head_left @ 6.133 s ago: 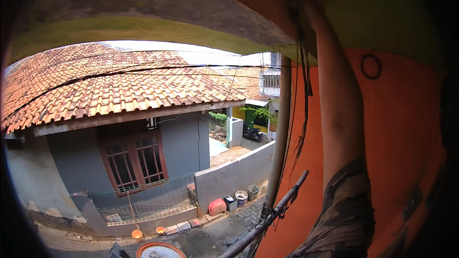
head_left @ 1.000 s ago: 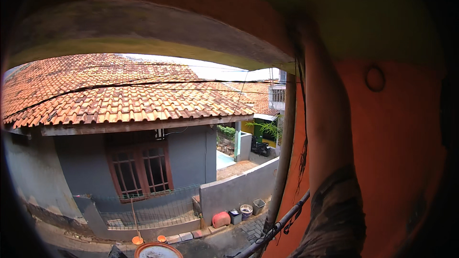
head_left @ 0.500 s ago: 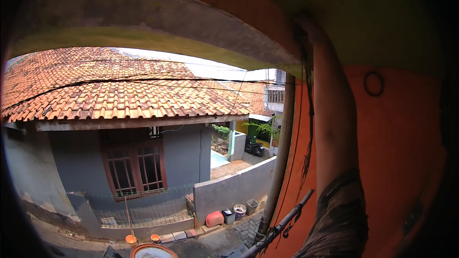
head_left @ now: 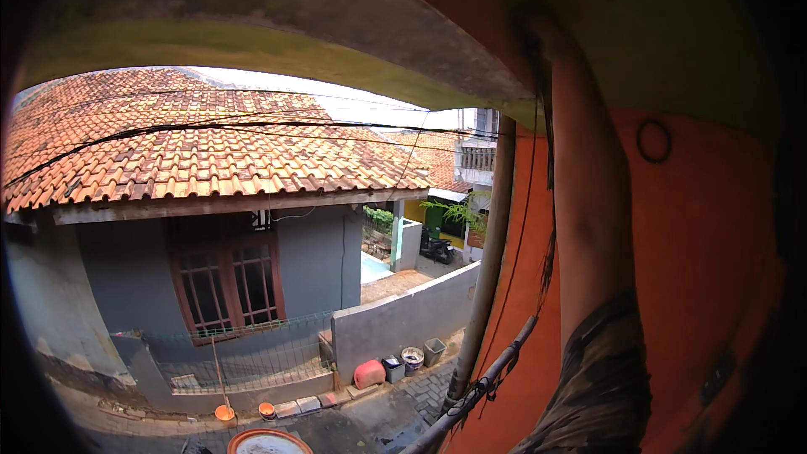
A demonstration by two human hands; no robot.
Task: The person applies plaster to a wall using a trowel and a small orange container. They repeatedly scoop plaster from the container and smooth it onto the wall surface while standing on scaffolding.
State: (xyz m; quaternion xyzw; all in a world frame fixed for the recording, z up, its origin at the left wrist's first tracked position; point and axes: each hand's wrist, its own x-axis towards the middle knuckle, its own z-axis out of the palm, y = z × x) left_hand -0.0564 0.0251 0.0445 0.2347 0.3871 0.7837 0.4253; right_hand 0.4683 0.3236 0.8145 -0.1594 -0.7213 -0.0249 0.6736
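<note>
While the forearm (head_left: 595,210) in view reaches up along the orange wall (head_left: 706,244), its right hand (head_left: 546,38) lies in deep shadow under the ceiling (head_left: 664,42); whether it is clamped or spread, I cannot tell. One bundle of dark strands (head_left: 550,143) hangs just below that hand, beside the forearm. Around are one slanting pole (head_left: 506,359), one upright pole (head_left: 489,286), one dark ring (head_left: 640,141), two orange pails (head_left: 224,413), one red container (head_left: 369,374) and three bins (head_left: 412,359).
</note>
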